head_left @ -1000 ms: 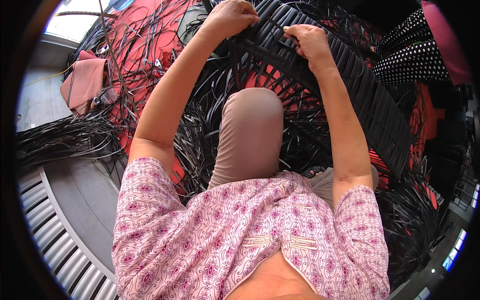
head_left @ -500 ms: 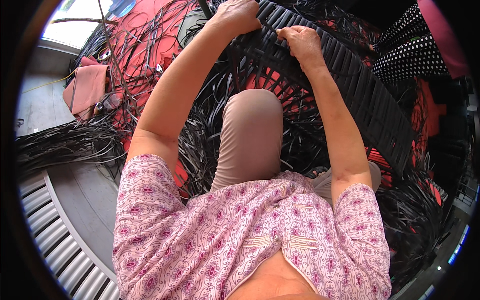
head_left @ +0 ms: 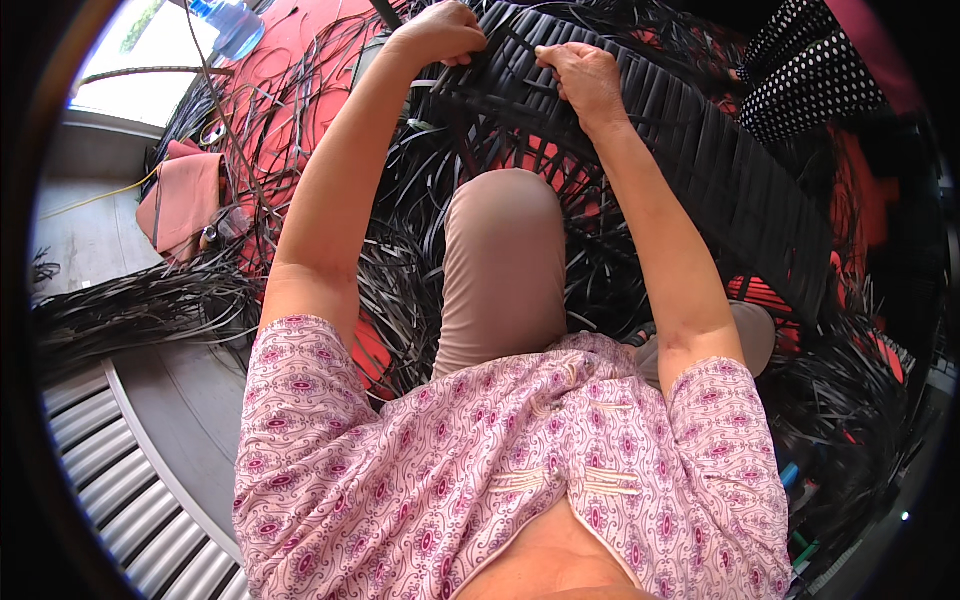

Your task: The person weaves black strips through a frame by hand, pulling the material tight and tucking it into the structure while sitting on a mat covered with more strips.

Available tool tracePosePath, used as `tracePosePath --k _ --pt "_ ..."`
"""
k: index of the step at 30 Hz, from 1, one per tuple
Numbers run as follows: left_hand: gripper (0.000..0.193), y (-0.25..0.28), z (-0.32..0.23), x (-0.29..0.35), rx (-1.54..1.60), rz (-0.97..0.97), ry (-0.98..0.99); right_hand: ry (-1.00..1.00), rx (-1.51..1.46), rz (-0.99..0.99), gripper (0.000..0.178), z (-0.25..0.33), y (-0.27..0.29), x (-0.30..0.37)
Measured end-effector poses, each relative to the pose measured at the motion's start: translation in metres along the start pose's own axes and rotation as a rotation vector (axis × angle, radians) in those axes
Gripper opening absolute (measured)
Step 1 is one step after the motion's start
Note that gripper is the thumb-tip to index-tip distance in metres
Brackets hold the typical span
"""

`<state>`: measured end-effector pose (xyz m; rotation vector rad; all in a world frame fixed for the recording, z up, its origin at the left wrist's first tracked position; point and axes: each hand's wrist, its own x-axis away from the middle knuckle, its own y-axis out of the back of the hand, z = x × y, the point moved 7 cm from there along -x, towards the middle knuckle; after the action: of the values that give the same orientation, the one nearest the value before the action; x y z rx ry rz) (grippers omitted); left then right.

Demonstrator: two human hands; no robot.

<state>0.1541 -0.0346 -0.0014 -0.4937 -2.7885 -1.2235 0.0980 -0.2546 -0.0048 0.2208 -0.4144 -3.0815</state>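
A long panel woven from flat black strips (head_left: 700, 170) slants from the upper middle down to the right. My left hand (head_left: 443, 36) is at its far left end, fingers curled closed; what they hold is hidden. Just to the right, over the woven face, my right hand (head_left: 588, 82) pinches a thin black strip (head_left: 518, 42) between thumb and forefinger. A narrow gap separates the two hands. Below the panel's near edge, loose black strips (head_left: 410, 240) hang and tangle around my raised knee (head_left: 503, 260).
Black strips litter the red floor (head_left: 290, 65). A pink cloth-like piece (head_left: 185, 205) lies at the left, above a thick strip bundle (head_left: 130, 315). Grey slats (head_left: 105, 465) curve at lower left. A blue bottle (head_left: 232, 28) stands far left. Another person's polka-dot clothing (head_left: 815, 85) is at upper right.
Both hands have shifted left in the view, the left one further, so the gap between them is wider. The whole view has also shifted slightly.
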Motion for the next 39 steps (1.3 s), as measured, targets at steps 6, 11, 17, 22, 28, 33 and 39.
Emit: tracePosePath --k 6,11,17,22,28,33,39 --pt "0.025 -0.001 -0.008 0.013 0.06 -0.058 -0.006 0.017 -0.058 -0.035 0.03 -0.003 0.002 -0.002" --pt "0.02 -0.003 -0.009 0.021 0.121 -0.107 -0.036 -0.03 -0.133 -0.049 0.03 -0.009 0.006 -0.002" --pt "0.02 -0.002 -0.011 0.025 0.147 -0.105 -0.059 -0.042 -0.121 -0.042 0.028 -0.007 0.006 -0.002" --pt "0.024 -0.001 -0.004 0.021 0.133 -0.114 -0.055 -0.041 -0.16 -0.025 0.026 -0.004 0.006 0.0" --pt "0.024 -0.001 0.008 0.015 0.124 -0.102 -0.054 -0.133 -0.24 0.012 0.024 -0.003 0.003 0.004" --pt "0.023 -0.001 0.012 0.014 0.129 -0.118 -0.061 -0.121 -0.248 0.001 0.023 -0.002 0.001 0.003" --pt "0.022 -0.002 0.012 0.013 0.142 -0.129 -0.061 -0.107 -0.241 -0.006 0.025 -0.001 0.001 0.003"
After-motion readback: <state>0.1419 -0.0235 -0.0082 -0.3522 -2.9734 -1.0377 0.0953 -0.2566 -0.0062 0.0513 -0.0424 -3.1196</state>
